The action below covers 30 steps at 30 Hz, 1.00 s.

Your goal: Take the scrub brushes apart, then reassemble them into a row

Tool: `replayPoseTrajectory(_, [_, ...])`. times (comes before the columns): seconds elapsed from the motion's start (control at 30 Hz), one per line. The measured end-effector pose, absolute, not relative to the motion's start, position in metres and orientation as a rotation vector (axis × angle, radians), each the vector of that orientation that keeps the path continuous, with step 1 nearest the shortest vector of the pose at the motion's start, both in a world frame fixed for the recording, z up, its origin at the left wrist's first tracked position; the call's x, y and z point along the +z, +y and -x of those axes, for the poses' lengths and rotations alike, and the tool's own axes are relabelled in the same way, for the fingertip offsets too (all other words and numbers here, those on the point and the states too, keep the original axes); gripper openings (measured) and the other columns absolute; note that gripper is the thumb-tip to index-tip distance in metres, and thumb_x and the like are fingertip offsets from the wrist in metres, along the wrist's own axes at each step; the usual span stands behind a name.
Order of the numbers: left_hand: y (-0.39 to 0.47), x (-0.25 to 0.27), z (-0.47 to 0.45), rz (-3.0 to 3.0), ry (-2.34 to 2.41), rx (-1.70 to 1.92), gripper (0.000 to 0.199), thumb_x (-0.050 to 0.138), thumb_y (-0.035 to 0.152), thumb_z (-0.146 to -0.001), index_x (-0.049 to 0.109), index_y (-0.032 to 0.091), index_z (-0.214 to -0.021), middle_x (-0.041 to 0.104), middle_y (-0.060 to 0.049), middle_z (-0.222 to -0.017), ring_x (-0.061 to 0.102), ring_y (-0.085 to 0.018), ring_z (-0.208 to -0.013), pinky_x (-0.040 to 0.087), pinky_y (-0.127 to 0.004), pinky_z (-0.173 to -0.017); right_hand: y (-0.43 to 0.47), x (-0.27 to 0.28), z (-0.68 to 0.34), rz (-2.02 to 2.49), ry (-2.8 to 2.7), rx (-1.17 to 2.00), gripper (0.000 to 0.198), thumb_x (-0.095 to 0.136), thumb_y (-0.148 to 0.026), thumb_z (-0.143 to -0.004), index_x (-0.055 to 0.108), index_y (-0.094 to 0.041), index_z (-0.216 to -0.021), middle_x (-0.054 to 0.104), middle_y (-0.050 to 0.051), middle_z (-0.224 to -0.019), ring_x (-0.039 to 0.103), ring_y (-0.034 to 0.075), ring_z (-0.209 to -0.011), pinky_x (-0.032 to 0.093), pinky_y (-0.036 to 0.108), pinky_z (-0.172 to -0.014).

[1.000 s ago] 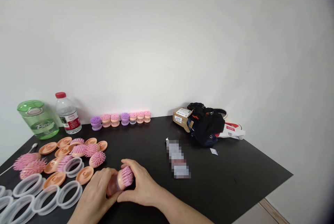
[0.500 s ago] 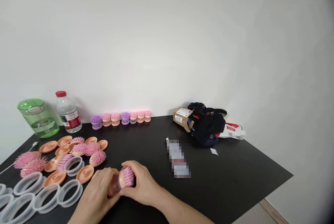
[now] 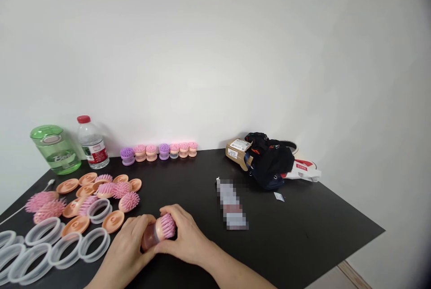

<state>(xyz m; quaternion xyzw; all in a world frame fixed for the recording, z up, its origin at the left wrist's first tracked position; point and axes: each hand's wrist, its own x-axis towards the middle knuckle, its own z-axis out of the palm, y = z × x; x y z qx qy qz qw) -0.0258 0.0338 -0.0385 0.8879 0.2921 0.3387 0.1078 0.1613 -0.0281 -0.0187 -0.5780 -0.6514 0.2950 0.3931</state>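
Between my hands, low in the middle of the view, is a round scrubbing brush (image 3: 164,227) with pink bristles, a peach body and a translucent band. My left hand (image 3: 129,242) is closed round its base end. The fingers and thumb of my right hand (image 3: 188,237) grip the bristle end from the other side. The brush lies tilted on its side, bristles facing right, and my fingers cover part of it. Left of my hands are loose pink bristle heads (image 3: 129,201), peach discs (image 3: 113,221) and clear plastic rings (image 3: 94,245).
Several finished-looking pink and purple brushes (image 3: 164,151) stand along the wall. A green container (image 3: 55,149) and a red-capped bottle (image 3: 94,147) stand at the back left. A cardboard box (image 3: 237,152), a dark bag (image 3: 271,163) and a blurred-out item (image 3: 232,206) lie to the right.
The whole scene has shifted slightly rightward in view as my head moved. Both hands keep nearly the same hold on the brush.
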Motion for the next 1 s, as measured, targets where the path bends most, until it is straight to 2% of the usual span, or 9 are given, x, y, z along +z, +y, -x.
replayPoseTrajectory(0.13, [0.032, -0.034, 0.023, -2.551, 0.848, 0.949, 0.025, 0.071, 0.035, -0.08, 0.057, 0.025, -0.097, 0.063, 0.004, -0.07, 0.062, -0.017, -0.059, 0.051, -0.026, -0.054, -0.028, -0.017, -0.163, 1.498, -1.626, 0.735, 0.062, 0.09, -0.024, -0.059, 0.062, -0.025, -0.115, 0.066, 0.003, -0.113, 0.063, 0.023, -0.105, 0.048, 0.037, -0.094])
replayPoseTrajectory(0.3, [0.031, -0.024, 0.021, -2.357, 0.829, 0.782, 0.024, 0.07, 0.038, -0.082, 0.056, 0.025, -0.097, 0.068, 0.002, -0.083, 0.067, -0.016, -0.066, 0.054, -0.025, -0.059, -0.029, -0.011, -0.164, 1.299, -1.7, 0.686, 0.06, 0.085, -0.011, -0.06, 0.061, -0.026, -0.113, 0.065, 0.001, -0.112, 0.063, 0.021, -0.106, 0.049, 0.034, -0.094])
replayPoseTrajectory(0.47, [0.029, -0.018, 0.019, -2.248, 0.821, 0.704, 0.023, 0.07, 0.034, -0.081, 0.056, 0.024, -0.095, 0.067, 0.002, -0.085, 0.065, -0.016, -0.067, 0.053, -0.025, -0.06, -0.027, -0.016, -0.163, 1.407, -1.624, 0.797, 0.075, 0.092, -0.031, -0.056, 0.058, -0.025, -0.122, 0.065, 0.003, -0.116, 0.064, 0.024, -0.106, 0.049, 0.037, -0.094])
replayPoseTrajectory(0.63, [0.03, -0.017, 0.017, -2.028, 0.795, 0.658, 0.03, 0.071, 0.045, -0.08, 0.054, 0.023, -0.091, 0.063, 0.002, -0.078, 0.06, -0.015, -0.065, 0.049, -0.025, -0.06, -0.026, -0.013, -0.164, 1.456, -1.61, 0.778, 0.069, 0.093, -0.029, -0.053, 0.064, -0.025, -0.115, 0.07, 0.001, -0.105, 0.067, 0.022, -0.095, 0.051, 0.032, -0.085])
replayPoseTrajectory(0.73, [0.03, -0.017, 0.019, -1.682, 0.698, 0.554, 0.043, 0.074, 0.056, -0.073, 0.052, 0.022, -0.089, 0.06, 0.003, -0.071, 0.055, -0.012, -0.057, 0.044, -0.023, -0.053, -0.028, -0.009, -0.165, 1.37, -1.595, 0.773, 0.069, 0.095, -0.031, -0.049, 0.066, -0.023, -0.11, 0.072, 0.0, -0.099, 0.068, 0.019, -0.085, 0.051, 0.028, -0.077])
replayPoseTrajectory(0.83, [0.027, -0.016, 0.023, -1.365, 0.62, 0.491, 0.052, 0.075, 0.063, -0.066, 0.054, 0.021, -0.089, 0.062, 0.001, -0.07, 0.058, -0.014, -0.057, 0.045, -0.025, -0.053, -0.032, -0.005, -0.164, 1.258, -1.609, 0.785, 0.064, 0.094, -0.037, -0.05, 0.067, -0.025, -0.107, 0.073, -0.002, -0.096, 0.068, 0.018, -0.082, 0.051, 0.027, -0.075])
replayPoseTrajectory(1.0, [0.021, -0.009, 0.034, -1.084, 0.603, 0.399, 0.044, 0.069, 0.057, -0.068, 0.063, 0.022, -0.093, 0.068, -0.006, -0.079, 0.064, -0.019, -0.058, 0.053, -0.033, -0.054, -0.04, 0.002, -0.16, 1.033, -1.729, 0.746, 0.058, 0.087, -0.053, -0.06, 0.067, -0.026, -0.107, 0.074, 0.001, -0.102, 0.069, 0.019, -0.088, 0.052, 0.029, -0.085])
